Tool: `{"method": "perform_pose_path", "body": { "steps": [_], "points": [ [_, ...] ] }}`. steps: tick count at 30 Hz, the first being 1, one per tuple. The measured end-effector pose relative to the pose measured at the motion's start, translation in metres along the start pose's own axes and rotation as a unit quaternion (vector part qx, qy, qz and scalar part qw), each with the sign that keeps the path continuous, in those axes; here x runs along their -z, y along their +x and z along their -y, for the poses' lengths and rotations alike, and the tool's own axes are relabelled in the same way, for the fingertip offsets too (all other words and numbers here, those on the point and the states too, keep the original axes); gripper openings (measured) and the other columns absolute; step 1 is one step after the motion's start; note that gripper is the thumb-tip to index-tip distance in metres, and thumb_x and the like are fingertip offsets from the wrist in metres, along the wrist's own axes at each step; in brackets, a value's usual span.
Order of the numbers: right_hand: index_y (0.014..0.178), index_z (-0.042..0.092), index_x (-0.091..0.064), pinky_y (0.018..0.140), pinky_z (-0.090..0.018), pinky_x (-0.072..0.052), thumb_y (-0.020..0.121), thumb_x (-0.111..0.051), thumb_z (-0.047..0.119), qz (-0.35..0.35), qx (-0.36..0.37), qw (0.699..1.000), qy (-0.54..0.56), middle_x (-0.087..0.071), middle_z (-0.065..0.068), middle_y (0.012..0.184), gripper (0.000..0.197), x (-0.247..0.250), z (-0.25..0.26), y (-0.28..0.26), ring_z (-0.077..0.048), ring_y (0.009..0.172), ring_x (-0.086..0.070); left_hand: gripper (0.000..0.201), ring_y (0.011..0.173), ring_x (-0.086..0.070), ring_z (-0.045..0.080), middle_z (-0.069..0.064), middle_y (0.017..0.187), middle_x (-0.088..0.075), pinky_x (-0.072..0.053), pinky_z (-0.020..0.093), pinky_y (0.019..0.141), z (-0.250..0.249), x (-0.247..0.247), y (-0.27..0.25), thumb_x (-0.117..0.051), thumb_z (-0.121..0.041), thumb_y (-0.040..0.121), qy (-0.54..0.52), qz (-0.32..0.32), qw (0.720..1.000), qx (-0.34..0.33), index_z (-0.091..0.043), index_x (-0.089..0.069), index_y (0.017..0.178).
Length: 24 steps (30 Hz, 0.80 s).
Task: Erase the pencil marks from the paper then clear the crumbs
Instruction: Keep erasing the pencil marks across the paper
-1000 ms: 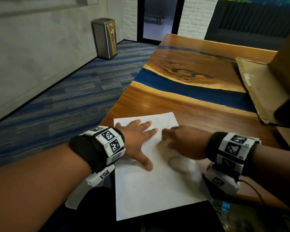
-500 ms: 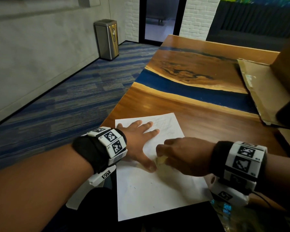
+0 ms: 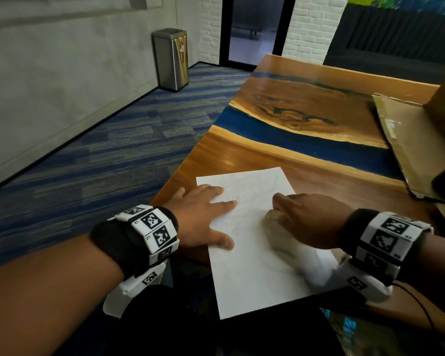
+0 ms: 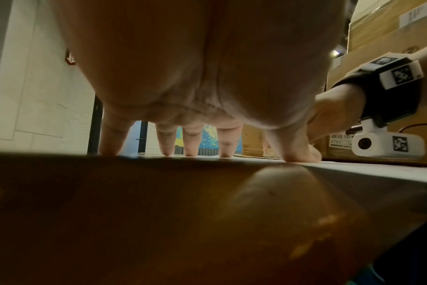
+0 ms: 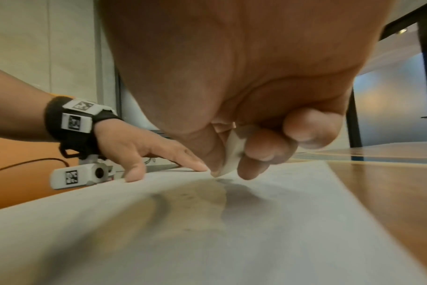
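The paper [image 3: 252, 242], a thin white rectangular sheet with faint pencil lines, lies flat at the near edge of the glossy wood-and-blue-resin tabletop [image 3: 306, 119]. On the sheet's middle, the right hand [image 3: 311, 222] pinches a small, pale, wedge-shaped eraser [image 5: 232, 154], its tip touching the paper. The left hand [image 3: 203, 217] lies spread flat, fingers straight, on the paper's left edge. Corrugated cardboard [image 3: 406, 140] lies beyond the paper's far right corner.

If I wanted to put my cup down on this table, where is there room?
Bare wood lies beyond the paper, up to the blue strip and past it. Crowded: the paper, under the left hand and right hand, and the cardboard along the right edge.
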State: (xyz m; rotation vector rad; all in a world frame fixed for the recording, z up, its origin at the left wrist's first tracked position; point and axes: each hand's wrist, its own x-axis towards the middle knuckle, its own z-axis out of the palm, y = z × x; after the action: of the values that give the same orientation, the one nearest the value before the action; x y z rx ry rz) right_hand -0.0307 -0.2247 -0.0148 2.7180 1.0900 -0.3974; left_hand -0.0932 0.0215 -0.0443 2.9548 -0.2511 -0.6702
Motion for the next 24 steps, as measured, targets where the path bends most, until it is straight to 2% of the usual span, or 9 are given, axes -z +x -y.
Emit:
{"method": "perform_pose_path", "body": {
  "steps": [3, 6, 8, 12, 14, 17, 18, 22, 24],
  "points": [
    [0.12, 0.026, -0.043, 0.074, -0.04, -0.055, 0.102, -0.04, 0.042, 0.021, 0.058, 0.998, 0.019, -0.062, 0.0, 0.107, 0.024, 0.002, 0.022, -0.008, -0.023, 0.084, -0.06, 0.094, 0.156, 0.016, 0.016, -0.011, 0.17, 0.012, 0.003, 0.064, 0.122, -0.003, 0.001, 0.002, -0.05, -0.084, 0.082, -0.006, 0.007, 1.0, -0.004, -0.051, -0.005, 0.159],
    [0.119, 0.025, -0.044, 0.074, -0.042, -0.054, 0.1, -0.042, 0.04, 0.036, 0.149, 0.988, 0.03, -0.061, -0.001, 0.107, 0.024, 0.0, 0.04, -0.013, -0.028, 0.086, -0.06, 0.104, 0.155, 0.019, 0.015, -0.012, 0.17, 0.017, 0.005, 0.065, 0.121, -0.001, 0.0, 0.004, -0.049, -0.091, 0.076, 0.006, 0.024, 1.0, -0.005, -0.051, 0.0, 0.159],
    [0.121, 0.027, -0.045, 0.078, -0.044, -0.055, 0.101, -0.043, 0.039, 0.036, 0.131, 0.99, 0.038, -0.061, 0.0, 0.109, 0.023, 0.0, 0.033, -0.005, -0.025, 0.089, -0.061, 0.111, 0.155, 0.02, 0.015, -0.013, 0.169, 0.018, 0.004, 0.066, 0.121, -0.001, -0.001, 0.004, -0.051, -0.093, 0.071, 0.01, 0.028, 1.0, -0.003, -0.05, 0.0, 0.159],
    [0.123, 0.024, -0.043, 0.079, -0.042, -0.057, 0.104, -0.039, 0.038, 0.016, 0.023, 1.0, -0.004, -0.061, -0.004, 0.109, 0.024, 0.008, 0.006, 0.016, -0.022, 0.086, -0.061, 0.114, 0.155, 0.018, 0.016, -0.013, 0.169, 0.017, 0.0, 0.067, 0.12, -0.002, 0.002, 0.003, -0.056, -0.092, 0.068, 0.018, 0.032, 0.999, -0.007, -0.05, 0.0, 0.158],
    [0.125, 0.023, -0.042, 0.077, -0.039, -0.056, 0.104, -0.04, 0.037, 0.025, 0.055, 0.998, -0.002, -0.059, -0.004, 0.108, 0.026, 0.01, 0.016, 0.013, -0.022, 0.085, -0.06, 0.114, 0.155, 0.018, 0.016, -0.012, 0.169, 0.017, 0.0, 0.067, 0.12, -0.001, 0.003, 0.004, -0.057, -0.091, 0.068, 0.019, 0.033, 0.999, -0.011, -0.05, 0.0, 0.159],
    [0.124, 0.023, -0.044, 0.077, -0.041, -0.054, 0.103, -0.042, 0.038, 0.066, 0.169, 0.983, 0.021, -0.057, -0.003, 0.107, 0.026, 0.005, 0.045, 0.002, -0.025, 0.087, -0.06, 0.116, 0.155, 0.019, 0.016, -0.012, 0.169, 0.019, 0.0, 0.069, 0.12, 0.001, 0.002, 0.005, -0.056, -0.092, 0.069, 0.022, 0.038, 0.999, -0.021, -0.048, 0.003, 0.159],
    [0.125, 0.023, -0.044, 0.078, -0.042, -0.054, 0.103, -0.042, 0.037, 0.064, 0.174, 0.983, 0.021, -0.057, -0.003, 0.108, 0.026, 0.005, 0.045, 0.005, -0.026, 0.088, -0.06, 0.118, 0.155, 0.019, 0.015, -0.012, 0.169, 0.02, -0.001, 0.07, 0.119, 0.002, 0.002, 0.006, -0.056, -0.092, 0.069, 0.025, 0.04, 0.999, -0.022, -0.047, 0.004, 0.159],
    [0.126, 0.024, -0.041, 0.077, -0.041, -0.057, 0.104, -0.041, 0.034, 0.0, 0.053, 0.999, -0.006, -0.058, -0.004, 0.109, 0.024, 0.009, 0.016, 0.029, -0.024, 0.086, -0.06, 0.128, 0.155, 0.017, 0.013, -0.013, 0.169, 0.019, -0.006, 0.07, 0.119, 0.001, 0.002, 0.009, -0.058, -0.091, 0.068, 0.036, 0.038, 0.998, -0.019, -0.034, 0.007, 0.162],
    [0.128, 0.023, -0.04, 0.076, -0.042, -0.056, 0.104, -0.042, 0.033, -0.004, 0.088, 0.996, -0.001, -0.055, -0.002, 0.107, 0.026, 0.007, 0.027, 0.025, -0.025, 0.085, -0.06, 0.131, 0.155, 0.016, 0.013, -0.013, 0.169, 0.019, -0.007, 0.07, 0.119, 0.001, 0.003, 0.009, -0.059, -0.091, 0.067, 0.035, 0.037, 0.999, -0.018, -0.03, 0.007, 0.162]
  ]
}}
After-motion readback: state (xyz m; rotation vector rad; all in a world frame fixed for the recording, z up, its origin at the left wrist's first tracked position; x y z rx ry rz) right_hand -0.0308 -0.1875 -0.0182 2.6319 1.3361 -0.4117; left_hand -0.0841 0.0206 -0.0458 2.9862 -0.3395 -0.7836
